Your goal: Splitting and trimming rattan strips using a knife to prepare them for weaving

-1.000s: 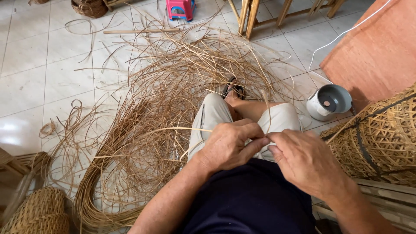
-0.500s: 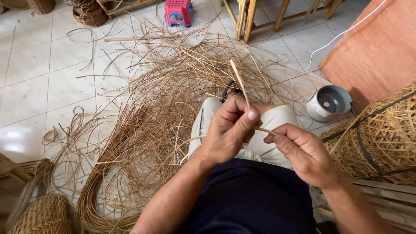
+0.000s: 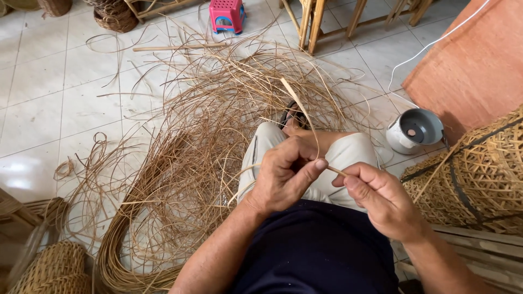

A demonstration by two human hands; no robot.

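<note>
My left hand (image 3: 284, 173) pinches a thin tan rattan strip (image 3: 303, 113) between thumb and fingers over my lap; the strip rises from the hand and curves away over the floor. My right hand (image 3: 381, 197) sits just to the right and grips the near end of the same strip, thumb against forefinger. Both hands nearly touch above my pale trousers (image 3: 343, 155). A big loose heap of rattan strands (image 3: 185, 163) lies spread on the tiled floor in front of my knees.
A woven cane basket (image 3: 479, 174) stands at my right. A small white pot (image 3: 415, 130) sits on the floor beyond it, near an orange board (image 3: 468, 60). A small basket (image 3: 52, 269) is at bottom left, a pink stool (image 3: 227, 13) and wooden chair legs (image 3: 310, 24) farther off.
My hands have risen from my lap and drawn slightly apart. The strip they hold has come up and now stands above my left hand.
</note>
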